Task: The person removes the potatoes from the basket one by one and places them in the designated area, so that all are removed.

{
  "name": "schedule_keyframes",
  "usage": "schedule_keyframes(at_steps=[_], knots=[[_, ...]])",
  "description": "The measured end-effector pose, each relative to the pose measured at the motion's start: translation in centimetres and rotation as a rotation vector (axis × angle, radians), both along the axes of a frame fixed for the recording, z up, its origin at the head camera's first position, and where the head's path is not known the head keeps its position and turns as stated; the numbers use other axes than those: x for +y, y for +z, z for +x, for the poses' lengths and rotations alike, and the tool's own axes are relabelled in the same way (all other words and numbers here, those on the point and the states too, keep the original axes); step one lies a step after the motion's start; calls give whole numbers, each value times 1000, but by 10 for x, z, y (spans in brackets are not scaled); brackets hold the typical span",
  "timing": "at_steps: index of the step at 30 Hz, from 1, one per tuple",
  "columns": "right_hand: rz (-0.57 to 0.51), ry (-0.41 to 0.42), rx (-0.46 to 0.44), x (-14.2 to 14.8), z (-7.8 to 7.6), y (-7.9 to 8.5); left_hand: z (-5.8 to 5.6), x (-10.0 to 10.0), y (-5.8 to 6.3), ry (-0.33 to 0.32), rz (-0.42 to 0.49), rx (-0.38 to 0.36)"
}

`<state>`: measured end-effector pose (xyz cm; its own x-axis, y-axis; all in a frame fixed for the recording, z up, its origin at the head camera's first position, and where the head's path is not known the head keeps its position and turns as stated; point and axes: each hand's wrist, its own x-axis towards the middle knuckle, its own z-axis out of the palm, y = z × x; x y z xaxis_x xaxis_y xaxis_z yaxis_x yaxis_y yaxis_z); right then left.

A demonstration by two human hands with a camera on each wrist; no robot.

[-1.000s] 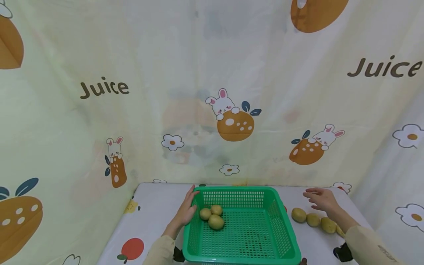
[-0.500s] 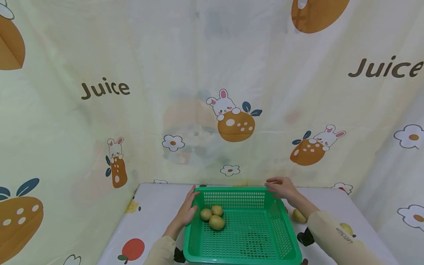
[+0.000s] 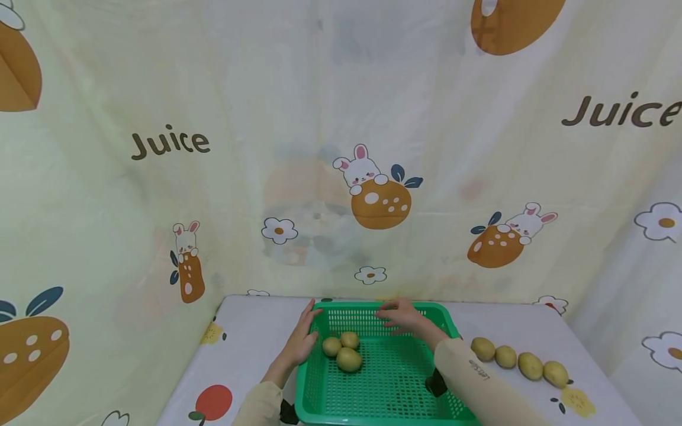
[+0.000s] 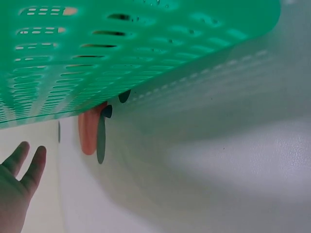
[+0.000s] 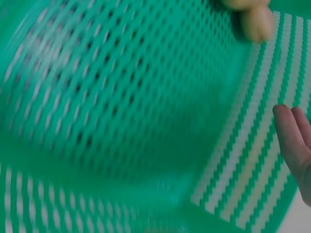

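Since a second ago, the right hand has swung from above the table's right side to over the green basket, its fingers loosely extended and holding nothing. At the left rim, the left hand stands with straight fingers. Three potatoes cluster inside, on the left; four more potatoes line the white, fruit-printed table. Behind hangs a pale curtain with rabbits, oranges and "Juice".
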<state>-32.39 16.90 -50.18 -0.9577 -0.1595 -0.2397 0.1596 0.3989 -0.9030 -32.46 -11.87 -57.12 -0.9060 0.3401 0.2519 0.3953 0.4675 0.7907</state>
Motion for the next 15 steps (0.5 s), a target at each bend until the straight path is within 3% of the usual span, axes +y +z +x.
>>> schedule_keyframes(at_steps=[9,15], knots=[[-68,73,-30,-46,-4,-28,4,-1,0,11,3,10],[-18,85,-23,-64,2,-30,2,-1,3,4,-1,3]])
